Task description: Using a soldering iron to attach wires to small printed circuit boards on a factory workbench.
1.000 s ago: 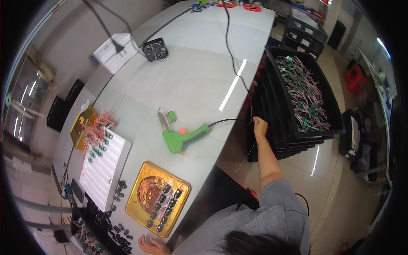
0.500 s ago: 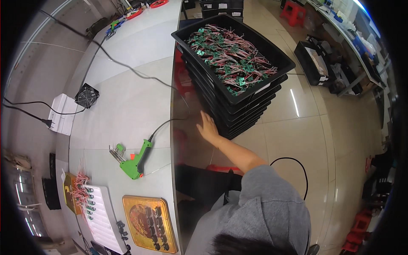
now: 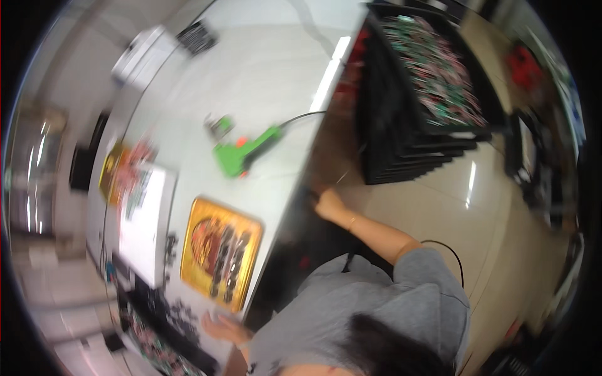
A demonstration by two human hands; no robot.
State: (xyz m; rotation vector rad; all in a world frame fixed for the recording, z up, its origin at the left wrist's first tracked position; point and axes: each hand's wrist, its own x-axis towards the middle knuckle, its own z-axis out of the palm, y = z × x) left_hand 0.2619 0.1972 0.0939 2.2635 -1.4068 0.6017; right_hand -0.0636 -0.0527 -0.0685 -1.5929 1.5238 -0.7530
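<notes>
On the pale table lay a golden tray of black parts, beside the unclenched left hand. Near the right hand, too blurred to tell its grip, stood stacked bins, wired boards heaped in the topmost.

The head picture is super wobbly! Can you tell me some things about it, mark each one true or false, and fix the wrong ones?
1. The glue gun lies on the table. True.
2. The right hand is holding the glue gun. False: the hand is well apart from it, past the table's edge.
3. The left hand is close to the gold tray. True.
4. There is nothing on the gold tray. False: two rows of dark parts lie on it.
5. The top black bin has lots of wires in it. True.
</notes>
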